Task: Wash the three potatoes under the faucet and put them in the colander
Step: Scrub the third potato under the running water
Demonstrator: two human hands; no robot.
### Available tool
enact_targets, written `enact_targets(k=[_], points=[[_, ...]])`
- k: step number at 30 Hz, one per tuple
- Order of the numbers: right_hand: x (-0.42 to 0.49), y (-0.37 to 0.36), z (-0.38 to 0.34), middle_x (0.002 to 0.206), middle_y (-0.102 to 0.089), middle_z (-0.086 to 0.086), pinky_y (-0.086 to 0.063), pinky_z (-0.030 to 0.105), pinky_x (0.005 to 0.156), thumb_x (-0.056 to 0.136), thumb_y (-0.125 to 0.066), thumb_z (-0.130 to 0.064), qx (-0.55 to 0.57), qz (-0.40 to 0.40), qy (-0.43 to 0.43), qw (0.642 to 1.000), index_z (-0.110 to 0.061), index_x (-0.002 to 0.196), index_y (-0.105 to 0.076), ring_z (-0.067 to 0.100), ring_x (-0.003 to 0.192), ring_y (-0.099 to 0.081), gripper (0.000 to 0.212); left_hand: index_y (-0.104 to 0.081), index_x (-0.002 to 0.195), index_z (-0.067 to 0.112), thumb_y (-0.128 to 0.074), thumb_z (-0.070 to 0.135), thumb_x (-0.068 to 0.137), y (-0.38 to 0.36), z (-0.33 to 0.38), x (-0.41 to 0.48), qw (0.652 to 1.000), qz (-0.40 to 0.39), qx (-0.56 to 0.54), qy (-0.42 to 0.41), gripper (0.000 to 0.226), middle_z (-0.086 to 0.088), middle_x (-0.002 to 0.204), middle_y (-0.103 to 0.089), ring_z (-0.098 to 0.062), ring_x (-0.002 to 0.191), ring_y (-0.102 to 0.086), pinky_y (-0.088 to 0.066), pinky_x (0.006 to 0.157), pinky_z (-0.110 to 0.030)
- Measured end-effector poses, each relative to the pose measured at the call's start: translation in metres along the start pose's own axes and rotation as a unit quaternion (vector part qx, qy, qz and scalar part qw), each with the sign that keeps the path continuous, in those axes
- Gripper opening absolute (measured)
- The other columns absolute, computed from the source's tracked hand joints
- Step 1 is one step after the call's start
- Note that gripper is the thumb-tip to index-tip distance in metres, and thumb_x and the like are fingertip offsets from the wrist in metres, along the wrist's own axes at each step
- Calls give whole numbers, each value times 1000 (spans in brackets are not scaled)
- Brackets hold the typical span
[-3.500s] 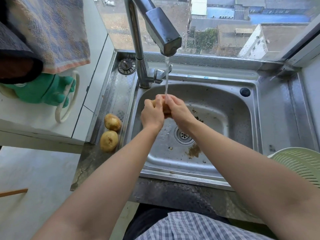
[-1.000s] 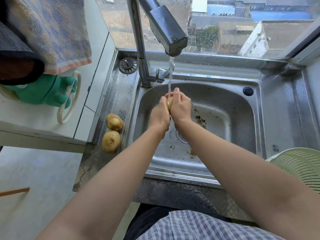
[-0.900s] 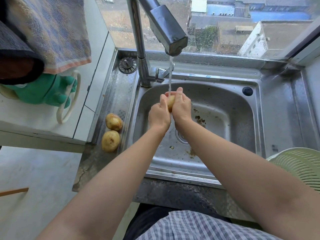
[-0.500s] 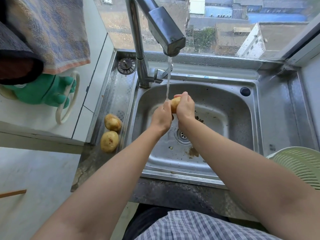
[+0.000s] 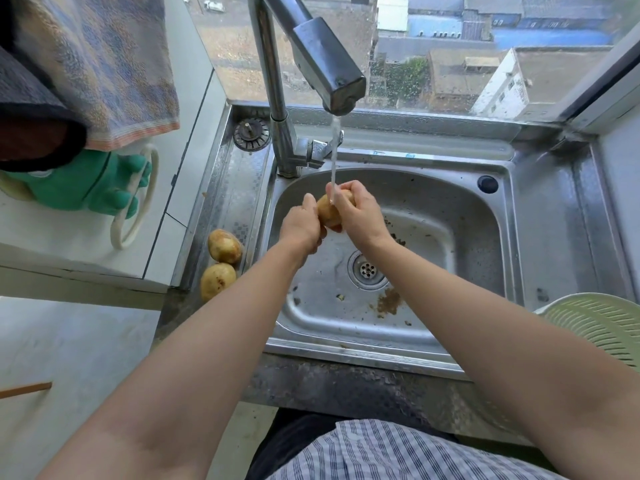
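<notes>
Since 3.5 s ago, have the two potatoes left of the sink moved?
No. Both potatoes lie in the same spots against the sink rim.

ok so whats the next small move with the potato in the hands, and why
Probably turn the potato a little under the stream so an unrinsed side faces the water. Both the left hand and right hand hold it over the sink, the faucet is running onto it, the colander shows nothing inside, and two potatoes wait on the ledge.
</notes>
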State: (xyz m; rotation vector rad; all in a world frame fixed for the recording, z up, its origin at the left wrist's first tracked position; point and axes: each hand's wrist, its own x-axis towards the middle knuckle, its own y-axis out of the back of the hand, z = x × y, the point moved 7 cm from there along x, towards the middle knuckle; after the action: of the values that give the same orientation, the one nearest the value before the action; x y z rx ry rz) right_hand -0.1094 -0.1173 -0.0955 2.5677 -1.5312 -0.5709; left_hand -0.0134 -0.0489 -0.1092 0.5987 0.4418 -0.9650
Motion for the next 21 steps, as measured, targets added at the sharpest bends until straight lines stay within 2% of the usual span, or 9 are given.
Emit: enact_targets(k=[2,4,6,8,10,12,15,18,21], points=[[5,8,5,80,-57,3,-45,34,69,98,-43,-42,-12,35,-46,998,-12,84,-56,21,77,-53,35,-52,66,10,-24,32,103,-4,-2,-4,1000,-21,-16,9,51,0,43,-50,-16,47,-37,-30,43,-22],[6,11,19,81,-58,9,-40,33,67,98,-29,-42,31,76,-147,986,-13,79,-54,23,73,-49,42,-61,72,12,-32,30,102,0,-1,-2,999,25,-4,-22,45,-5,65,-60,-19,59,-48,-42,55,-28],[1,6,28,93,-64,20,-39,30,56,98,-21,-42,55,72,-235,968,-10,90,-54,23,64,-49,47,-62,104,17,-37,34,102,3,3,0,995,62,-3,-84,30,-7,103,-64,-22,90,-59,-51,83,-37],[-5,-5,30,86,-64,21,-35,25,46,100,-19,-41,63,16,-264,962,-7,95,-53,20,53,-44,49,-48,131,23,-37,40,102,-10,8,-4,991,-2,-80,-111,35,-6,125,-56,-22,109,-57,-50,91,-39],[-11,-13,23,67,-54,10,-33,23,43,103,-21,-42,81,-38,-244,966,-11,92,-55,15,49,-41,47,-53,124,22,-42,37,101,-18,14,-8,983,-35,-127,-131,30,-6,116,-60,-21,100,-60,-51,78,-34],[-12,-15,16,62,-49,3,-33,21,41,104,-27,-44,113,-60,-181,975,-16,92,-57,10,46,-40,43,-61,99,17,-44,34,98,-11,14,-3,982,23,-147,-120,24,-10,100,-64,-23,88,-61,-52,70,-37],[-9,-15,15,70,-53,1,-37,20,45,100,-36,-51,110,-51,-99,988,-9,103,-61,8,51,-45,49,-62,79,17,-37,33,100,-4,4,5,972,75,-222,3,36,-12,90,-64,-24,79,-58,-50,63,-32],[-1,-5,20,71,-54,3,-39,31,60,97,-28,-50,71,33,-105,991,-14,76,-58,17,63,-47,51,-61,87,14,-37,31,99,-13,6,1,972,36,-230,-12,32,-9,92,-62,-20,82,-58,-49,68,-30],[2,-1,22,77,-57,10,-42,37,68,97,-19,-48,43,59,-149,986,-18,68,-52,23,70,-50,53,-57,105,9,-48,42,91,-10,9,-12,984,19,-92,-154,37,-3,102,-62,-18,93,-60,-50,82,-32]])
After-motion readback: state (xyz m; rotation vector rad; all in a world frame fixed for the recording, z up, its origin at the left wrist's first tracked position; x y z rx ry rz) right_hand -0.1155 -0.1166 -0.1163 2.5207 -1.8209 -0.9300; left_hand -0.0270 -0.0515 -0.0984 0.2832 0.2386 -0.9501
